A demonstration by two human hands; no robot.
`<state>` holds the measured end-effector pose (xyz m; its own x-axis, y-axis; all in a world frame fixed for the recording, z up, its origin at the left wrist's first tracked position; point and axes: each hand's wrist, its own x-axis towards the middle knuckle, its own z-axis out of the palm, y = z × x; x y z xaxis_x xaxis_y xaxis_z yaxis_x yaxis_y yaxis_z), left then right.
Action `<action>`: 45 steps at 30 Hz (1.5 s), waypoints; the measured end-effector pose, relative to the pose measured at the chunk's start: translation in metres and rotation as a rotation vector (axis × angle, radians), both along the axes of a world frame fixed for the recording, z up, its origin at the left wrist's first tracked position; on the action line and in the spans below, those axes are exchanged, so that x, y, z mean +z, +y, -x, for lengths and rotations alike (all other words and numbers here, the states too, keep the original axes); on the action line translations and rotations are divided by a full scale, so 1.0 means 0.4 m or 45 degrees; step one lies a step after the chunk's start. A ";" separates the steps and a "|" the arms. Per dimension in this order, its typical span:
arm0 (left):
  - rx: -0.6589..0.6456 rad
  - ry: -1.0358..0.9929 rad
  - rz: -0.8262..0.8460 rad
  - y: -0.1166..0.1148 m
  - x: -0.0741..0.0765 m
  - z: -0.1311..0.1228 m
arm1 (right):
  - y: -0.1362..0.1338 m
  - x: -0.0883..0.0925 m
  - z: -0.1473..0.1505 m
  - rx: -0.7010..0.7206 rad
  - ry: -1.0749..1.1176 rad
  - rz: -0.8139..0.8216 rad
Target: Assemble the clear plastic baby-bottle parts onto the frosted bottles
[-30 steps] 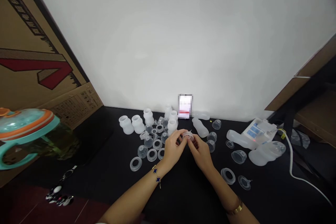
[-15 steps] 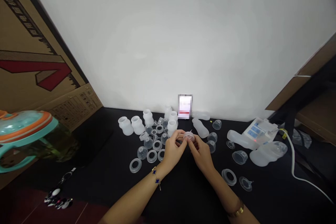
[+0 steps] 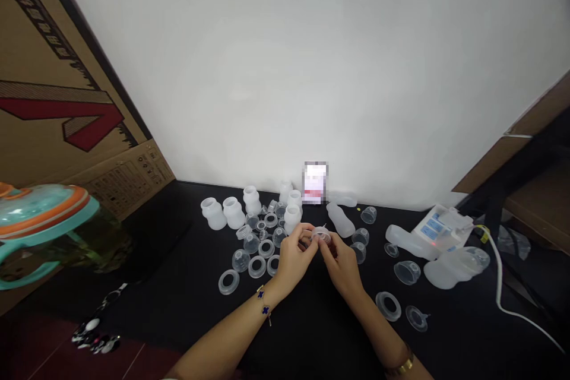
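Observation:
Pinched between the fingertips of both hands is a translucent bottle collar ring (image 3: 320, 234), with a small pointed clear tip, like a bottle nipple's, rising above it. My left hand (image 3: 296, 255) grips its left side, and my right hand (image 3: 342, 264) grips the right; the fingers partly cover it. Left of my hands lie loose collar rings (image 3: 228, 282) and clear dome caps (image 3: 241, 260). Several white baby bottles (image 3: 234, 213) stand behind those. A white bottle (image 3: 341, 219) lies on its side just beyond my right hand, near more clear caps (image 3: 358, 252).
On the right are a ring (image 3: 388, 306), a clear nipple (image 3: 417, 319), a capped bottle (image 3: 449, 267) and a white box (image 3: 439, 228) with a cable (image 3: 497, 273). A phone (image 3: 315, 183) leans on the wall. A teal-handled jug (image 3: 53, 231) and cardboard box (image 3: 66, 101) stand left.
Both hands keep hold of the collar ring with almost the same grip. The view has shifted slightly; the loose parts on the table stay where they were.

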<state>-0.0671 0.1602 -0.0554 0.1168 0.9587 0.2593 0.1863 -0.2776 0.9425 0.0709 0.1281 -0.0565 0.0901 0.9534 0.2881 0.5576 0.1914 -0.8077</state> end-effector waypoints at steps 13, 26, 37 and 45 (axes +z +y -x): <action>-0.008 -0.007 -0.029 0.001 0.006 0.001 | -0.001 0.000 0.000 -0.009 -0.012 0.006; -0.013 -0.039 -0.020 0.001 0.009 0.003 | 0.001 0.002 0.003 0.004 0.008 0.019; -0.028 -0.050 -0.032 -0.010 0.028 0.004 | -0.003 0.006 -0.002 0.029 0.022 -0.009; -0.042 -0.046 0.021 -0.001 0.016 0.003 | 0.001 -0.005 -0.001 0.056 0.017 -0.007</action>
